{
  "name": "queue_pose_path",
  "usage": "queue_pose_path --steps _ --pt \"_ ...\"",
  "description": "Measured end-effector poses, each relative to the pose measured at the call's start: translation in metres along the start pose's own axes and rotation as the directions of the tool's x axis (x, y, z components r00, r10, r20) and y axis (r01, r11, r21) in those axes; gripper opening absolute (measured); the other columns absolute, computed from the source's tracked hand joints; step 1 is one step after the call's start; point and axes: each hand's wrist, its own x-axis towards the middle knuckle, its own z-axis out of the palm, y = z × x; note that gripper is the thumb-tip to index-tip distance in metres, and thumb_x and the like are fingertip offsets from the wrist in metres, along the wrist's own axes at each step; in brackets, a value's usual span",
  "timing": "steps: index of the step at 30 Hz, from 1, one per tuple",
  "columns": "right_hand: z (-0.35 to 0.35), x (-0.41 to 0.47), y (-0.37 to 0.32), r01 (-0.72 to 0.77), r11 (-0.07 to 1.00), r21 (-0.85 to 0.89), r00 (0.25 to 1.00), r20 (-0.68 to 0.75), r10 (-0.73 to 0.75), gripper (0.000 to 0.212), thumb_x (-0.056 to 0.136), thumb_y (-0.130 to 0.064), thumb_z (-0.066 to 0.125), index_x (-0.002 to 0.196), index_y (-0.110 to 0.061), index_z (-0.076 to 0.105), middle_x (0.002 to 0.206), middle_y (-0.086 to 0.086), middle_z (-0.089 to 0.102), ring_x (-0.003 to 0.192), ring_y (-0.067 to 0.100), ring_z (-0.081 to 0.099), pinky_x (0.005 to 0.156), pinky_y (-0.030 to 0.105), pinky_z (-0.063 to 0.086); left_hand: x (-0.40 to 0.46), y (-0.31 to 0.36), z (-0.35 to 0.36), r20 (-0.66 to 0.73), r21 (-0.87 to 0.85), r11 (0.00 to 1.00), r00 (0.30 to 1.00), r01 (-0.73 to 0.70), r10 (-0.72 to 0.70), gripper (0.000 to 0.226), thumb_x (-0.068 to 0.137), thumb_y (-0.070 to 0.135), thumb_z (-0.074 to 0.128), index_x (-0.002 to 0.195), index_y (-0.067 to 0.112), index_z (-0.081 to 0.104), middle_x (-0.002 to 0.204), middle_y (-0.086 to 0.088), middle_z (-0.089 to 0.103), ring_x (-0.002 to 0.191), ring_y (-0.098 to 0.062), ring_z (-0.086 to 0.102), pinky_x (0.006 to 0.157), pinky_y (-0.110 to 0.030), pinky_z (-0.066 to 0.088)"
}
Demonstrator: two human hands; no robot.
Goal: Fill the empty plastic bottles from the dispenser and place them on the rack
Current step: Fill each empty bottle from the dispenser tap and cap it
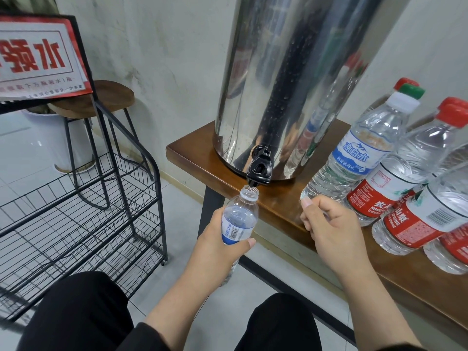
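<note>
The left hand (217, 239) fingers grip the open bottle (239, 219), mouth tilted up under the black tap (260, 168). The right hand (329, 224) fingers are curled, holding nothing I can see, beside capped bottles (354, 158) on the table (192, 150).

- The dispenser (291, 79) is cut off by the top edge; its lid is out of view.
- Left of the dispenser, the red sign (38, 59) runs past the left edge.
- The left hand (217, 247) hides the lower part of the open bottle (240, 216).
- Right of the dispenser, the nearest capped bottles (430, 216) are cut off by the right edge.
- Whether the right hand (326, 221), fingers curled, holds anything cannot be told.
</note>
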Motion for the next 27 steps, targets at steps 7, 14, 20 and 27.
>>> queue_pose_path --steps 7,14,20,27 --pt "0.0000 -0.0005 -0.0006 -0.001 1.000 0.002 1.000 0.006 0.001 0.044 0.101 -0.031 0.056 0.066 -0.004 0.052 0.063 0.014 0.051 0.055 0.010 0.042 0.051 0.019 0.037 0.0003 0.0006 -0.0006 0.000 0.004 1.000 1.000 -0.002 0.002 0.060 0.086 0.030 0.081 0.135 0.040 0.047 0.118 0.016 0.067 0.108 -0.005 0.065 0.076 -0.006 0.049" --pt "0.0002 -0.0003 0.0004 -0.003 1.000 0.005 1.000 -0.002 0.003 0.045 0.102 -0.029 0.057 0.067 -0.001 0.051 0.064 0.016 0.050 0.054 0.010 0.041 0.051 0.017 0.035 -0.0004 0.0016 -0.0012 -0.004 0.005 1.000 1.000 -0.007 0.007 0.060 0.087 0.029 0.081 0.135 0.039 0.047 0.118 0.017 0.066 0.108 -0.004 0.064 0.077 -0.003 0.049" --pt "0.0006 -0.0001 -0.0008 -0.002 1.000 0.007 1.000 -0.003 0.002 0.044 0.102 -0.028 0.057 0.066 -0.003 0.050 0.062 0.014 0.049 0.052 0.008 0.039 0.050 0.016 0.035 -0.0010 0.0025 -0.0021 0.000 0.014 1.000 1.000 -0.005 0.005 0.059 0.087 0.031 0.080 0.135 0.040 0.046 0.118 0.018 0.065 0.108 -0.003 0.063 0.077 -0.006 0.050" --pt "0.0003 -0.0003 -0.0011 -0.002 1.000 -0.008 1.000 0.002 0.002 0.043 0.102 -0.028 0.056 0.065 -0.007 0.051 0.063 0.014 0.050 0.054 0.007 0.041 0.050 0.017 0.035 -0.0012 0.0033 -0.0013 0.000 0.013 1.000 1.000 -0.004 0.004 0.062 0.088 0.031 0.080 0.138 0.039 0.044 0.122 0.016 0.064 0.111 -0.005 0.063 0.078 -0.009 0.049"
